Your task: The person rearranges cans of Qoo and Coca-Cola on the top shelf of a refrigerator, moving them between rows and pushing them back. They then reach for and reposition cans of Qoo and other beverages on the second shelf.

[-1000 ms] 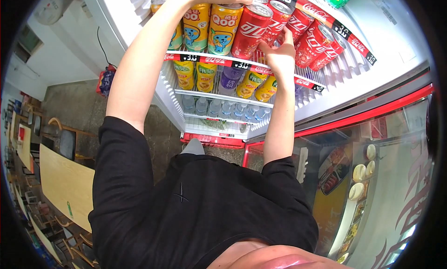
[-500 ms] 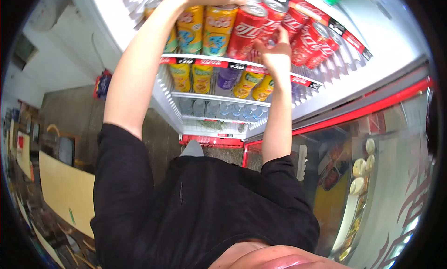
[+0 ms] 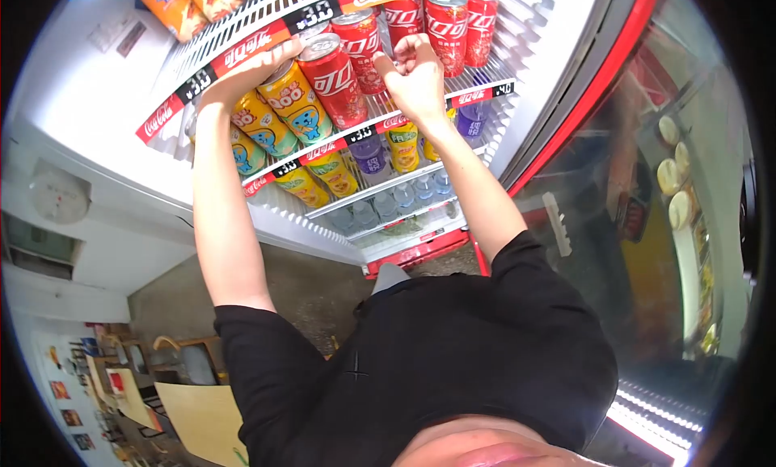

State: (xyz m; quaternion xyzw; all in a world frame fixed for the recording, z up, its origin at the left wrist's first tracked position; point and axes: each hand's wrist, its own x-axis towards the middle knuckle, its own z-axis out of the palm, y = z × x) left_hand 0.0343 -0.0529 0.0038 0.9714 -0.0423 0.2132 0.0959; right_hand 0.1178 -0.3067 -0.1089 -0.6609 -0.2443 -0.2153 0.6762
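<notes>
My left hand (image 3: 252, 73) reaches over the yellow Qoo cans (image 3: 293, 103), fingers stretched along their tops towards the front red Coca-Cola can (image 3: 333, 83). That can leans slightly beside the Qoo row, near the shelf's front edge. Behind it and to its right is another red can (image 3: 360, 51). My right hand (image 3: 416, 81) is in front of the red cans with fingers bent and apart, the thumb close to this second can's side. More red cans (image 3: 446, 35) stand to the right of my right hand. Part of the left hand's fingertips is lost against the can tops.
The shelf's price strip (image 3: 380, 126) runs below the cans. An upper shelf edge (image 3: 311, 14) with orange packs (image 3: 172, 8) hangs close above my hands. Lower down are yellow and purple bottles (image 3: 372, 157) and clear bottles (image 3: 384, 204). The fridge door (image 3: 590, 95) stands open at right.
The view has swung, bringing the upper shelf into sight. My right hand has come away from the front red cans to the right; my left hand still lies over the Qoo cans.
</notes>
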